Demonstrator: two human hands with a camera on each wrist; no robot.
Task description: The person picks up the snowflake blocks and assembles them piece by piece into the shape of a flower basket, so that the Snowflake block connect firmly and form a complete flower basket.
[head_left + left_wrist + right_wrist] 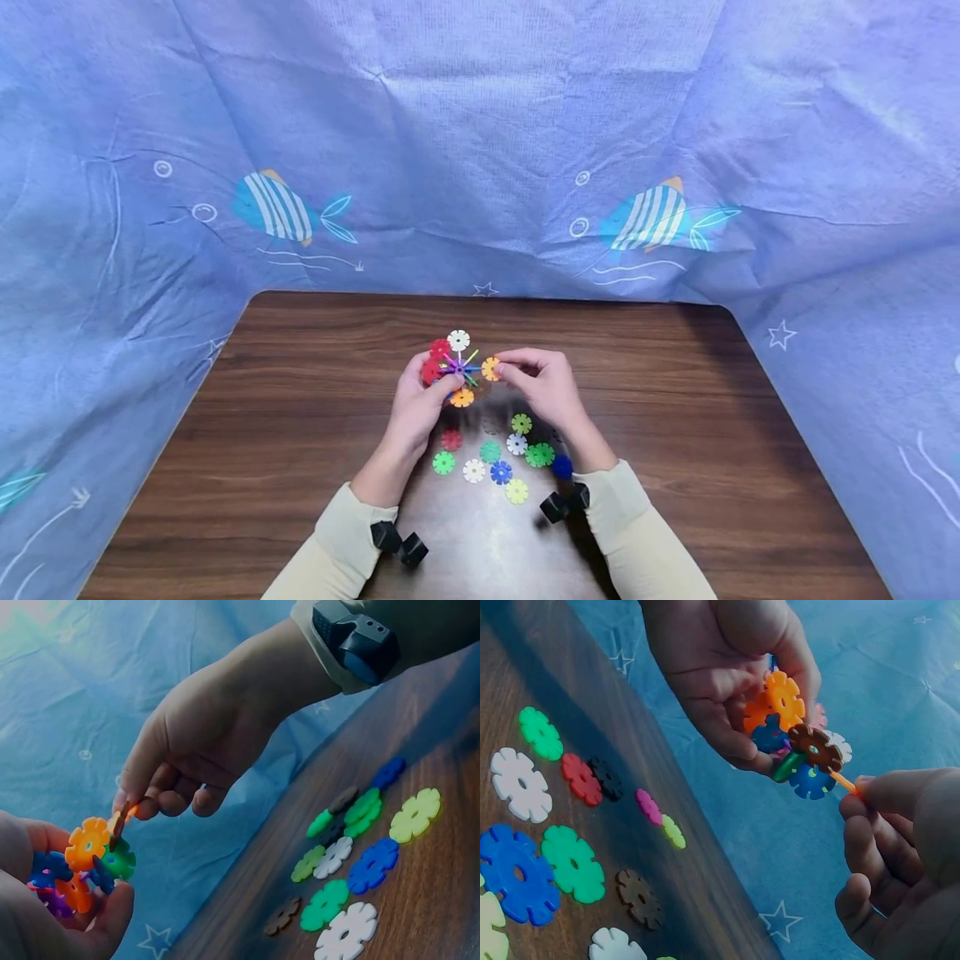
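Observation:
My left hand [420, 397] holds a cluster of interlocked notched plastic discs [459, 368] above the table, thumb in front and fingers behind. Red, white, orange, blue, green, purple and brown discs make up the cluster. Between thumb and forefinger my right hand [546, 383] pinches an orange notched disc [491, 368] at the cluster's right side. In the right wrist view that orange disc [844, 781] appears edge-on, its tip right at a brown disc [814, 748] of the cluster. The remaining right fingers curl loosely below.
Loose discs lie on the dark wooden table [300, 433] under the hands, among them a white disc [473, 471], a blue disc [501, 472], a red disc [451, 439] and a yellow disc [516, 491]. A blue fish-print cloth [480, 167] hangs behind and beside the table.

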